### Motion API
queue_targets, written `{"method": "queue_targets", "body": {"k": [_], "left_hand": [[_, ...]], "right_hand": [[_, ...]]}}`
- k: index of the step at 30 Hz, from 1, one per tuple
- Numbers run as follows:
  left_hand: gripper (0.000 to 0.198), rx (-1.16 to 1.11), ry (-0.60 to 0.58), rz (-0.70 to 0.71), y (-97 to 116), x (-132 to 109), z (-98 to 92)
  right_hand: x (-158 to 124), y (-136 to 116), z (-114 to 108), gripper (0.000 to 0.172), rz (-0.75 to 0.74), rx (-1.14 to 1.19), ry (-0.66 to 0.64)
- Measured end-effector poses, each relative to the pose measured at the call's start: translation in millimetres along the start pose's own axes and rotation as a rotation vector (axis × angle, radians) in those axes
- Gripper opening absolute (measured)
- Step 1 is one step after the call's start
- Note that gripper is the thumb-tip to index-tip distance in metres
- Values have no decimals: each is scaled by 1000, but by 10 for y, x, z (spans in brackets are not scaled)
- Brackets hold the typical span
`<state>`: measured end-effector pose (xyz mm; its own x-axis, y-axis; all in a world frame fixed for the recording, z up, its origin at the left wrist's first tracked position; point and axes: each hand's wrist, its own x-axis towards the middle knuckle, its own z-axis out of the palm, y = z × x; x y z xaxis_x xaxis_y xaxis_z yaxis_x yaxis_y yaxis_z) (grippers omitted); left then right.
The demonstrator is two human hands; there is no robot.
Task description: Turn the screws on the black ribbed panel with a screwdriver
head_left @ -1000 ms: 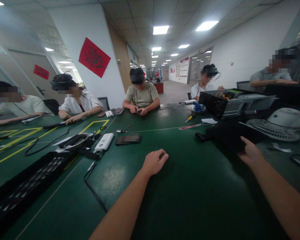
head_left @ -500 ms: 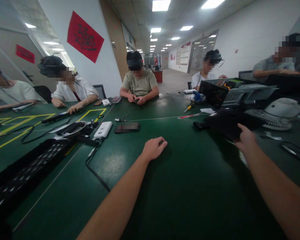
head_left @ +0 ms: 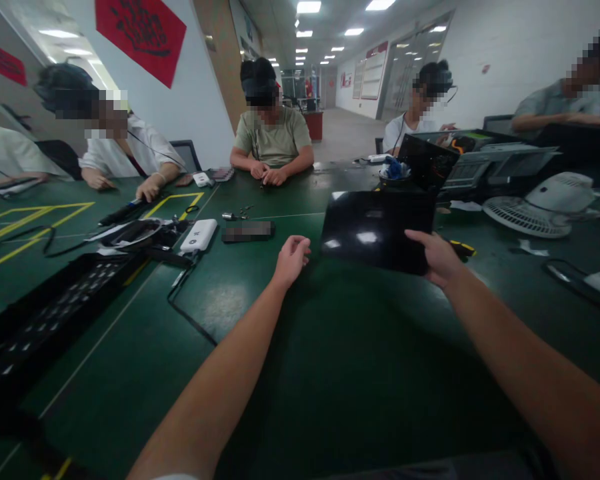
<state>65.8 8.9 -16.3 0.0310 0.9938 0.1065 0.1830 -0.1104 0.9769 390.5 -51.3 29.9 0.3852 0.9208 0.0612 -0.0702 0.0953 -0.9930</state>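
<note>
My right hand (head_left: pixel 441 259) grips the right edge of a flat, glossy black panel (head_left: pixel 375 230), thumb across its front and the other fingers behind. The panel is tilted up over the table, and ceiling lights reflect in its face; I cannot tell what device it is. To the left of the panel, apart from it, my left hand (head_left: pixel 293 259) is above the table with loosely curled fingers and nothing visible in it. Beyond that hand lie a dark blurred-out bar (head_left: pixel 248 231) and a white power bank (head_left: pixel 199 236) with a cable.
A long black slotted tray (head_left: pixel 75 303) lies at left on the green table (head_left: pixel 300 373). At right stand a white fan (head_left: pixel 555 203) and an opened computer case (head_left: pixel 470 163). A yellow-and-black object (head_left: pixel 463 249) lies behind my right hand. Several people sit around the table.
My right hand has brought the black panel leftward and raised it, turning its glossy face toward me. My left hand has shifted slightly left in view. The camera view has tilted downward.
</note>
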Motion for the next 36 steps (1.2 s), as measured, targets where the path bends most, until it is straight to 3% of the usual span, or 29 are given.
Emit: {"method": "queue_targets", "body": {"k": [2,4,7,9,11,15,18,24,36], "left_hand": [[47,-197,56,-71,22,38,-45],[59,-295,43,-101,61,53,-107],[73,-339,-9,-136,119,36,-203],[70,-332,-35,-164,140,17,-252],[60,-276,-26,-155,144,10,-278],[43,-96,45,-71,133,54,-285],[35,-24,48,-67,145,100,-307],[29,62,-33,-36,183,59,-431],[32,57,-60,-2,72,-44,-436]], "right_hand": [[-150,48,131,24,265,17,-218],[-274,82,243,24,427,27,-333],[-391,140,353,23,563,22,-440],[-423,200,395,26,591,14,-486],[-429,271,422,31,503,-40,-506],[-428,376,453,50,45,-448,-470],[-443,394,459,54,-150,-715,-440],[-434,415,441,58,-285,-941,-485],[-464,460,411,64,-259,-808,-390]]}}
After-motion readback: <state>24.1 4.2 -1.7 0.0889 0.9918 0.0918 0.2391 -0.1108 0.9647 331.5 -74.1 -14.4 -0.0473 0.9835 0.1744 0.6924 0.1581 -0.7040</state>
